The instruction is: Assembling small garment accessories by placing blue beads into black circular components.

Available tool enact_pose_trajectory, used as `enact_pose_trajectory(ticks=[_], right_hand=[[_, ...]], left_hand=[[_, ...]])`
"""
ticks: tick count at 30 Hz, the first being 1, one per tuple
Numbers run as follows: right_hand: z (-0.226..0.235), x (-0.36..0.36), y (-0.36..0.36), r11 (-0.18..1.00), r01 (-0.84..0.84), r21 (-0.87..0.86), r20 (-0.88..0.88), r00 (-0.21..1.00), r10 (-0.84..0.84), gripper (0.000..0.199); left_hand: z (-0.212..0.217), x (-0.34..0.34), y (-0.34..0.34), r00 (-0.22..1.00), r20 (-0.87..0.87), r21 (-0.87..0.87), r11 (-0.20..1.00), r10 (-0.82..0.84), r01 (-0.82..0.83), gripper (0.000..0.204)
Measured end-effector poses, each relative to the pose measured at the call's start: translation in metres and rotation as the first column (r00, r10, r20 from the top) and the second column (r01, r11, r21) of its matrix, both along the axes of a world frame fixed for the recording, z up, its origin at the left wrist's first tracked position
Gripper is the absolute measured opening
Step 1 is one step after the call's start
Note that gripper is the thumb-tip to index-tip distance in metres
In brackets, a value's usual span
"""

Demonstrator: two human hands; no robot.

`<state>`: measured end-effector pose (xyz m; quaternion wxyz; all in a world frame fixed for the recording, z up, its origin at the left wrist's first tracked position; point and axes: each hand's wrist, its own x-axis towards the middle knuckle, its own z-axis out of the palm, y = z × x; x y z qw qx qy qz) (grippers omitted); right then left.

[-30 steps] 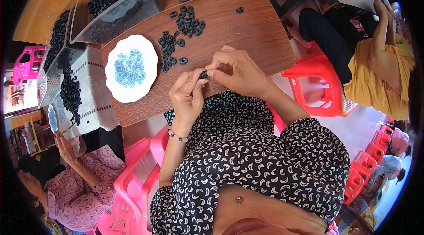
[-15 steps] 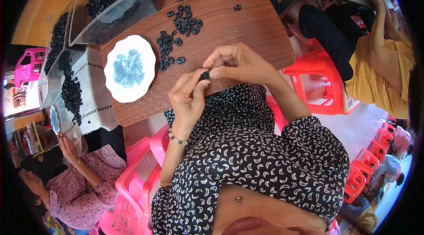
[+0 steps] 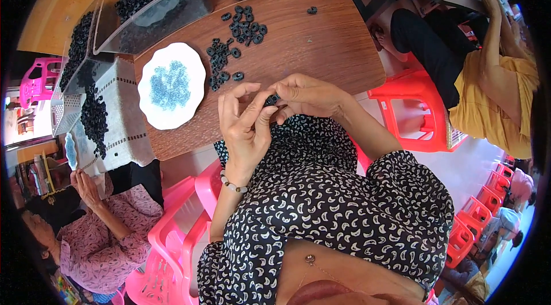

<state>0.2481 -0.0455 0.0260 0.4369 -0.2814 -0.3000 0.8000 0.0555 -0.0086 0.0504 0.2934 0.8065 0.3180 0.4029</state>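
Small black ring pinched between both hands at table near edge. Left hand fingertips grip one side; right hand grips other. Loose rings at 11 o'clock; white plate at 9 o'clock. Advice: hold ring steady, light pressure, work over table.

This looks like a small piecework workshop, where people sit close together assembling tiny parts by hand. Just beyond the hands stands a low wooden table scattered with small black rings, and farther off are clear plastic bins heaped with the same rings. Left of the hands sits a white plate of small blue pieces. Other workers sit at neighbouring tables on both sides. Pink plastic chairs stand below the hands, and red plastic stools to the right.
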Motion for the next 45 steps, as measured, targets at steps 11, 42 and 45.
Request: enact_pose_trajectory(ticks=[11,42,45], right_hand=[[-0.010,-0.006,0.001,0.999,0.019,0.031,-0.115,0.993,-0.015,0.049],[0.020,-0.006,0.013,0.915,0.136,0.380,0.669,0.642,-0.374,0.029],[0.025,-0.004,0.022,0.904,0.112,0.413,0.716,0.573,-0.399,0.026]], left_hand=[[-0.003,-0.001,-0.002,0.999,-0.032,0.076,0.997,-0.004,0.007,0.026],[-0.038,-0.003,0.009,0.999,-0.019,0.007,0.999,0.050,-0.050,0.027],[-0.046,-0.002,0.011,0.990,0.118,-0.130,0.990,0.075,-0.059,0.018]])
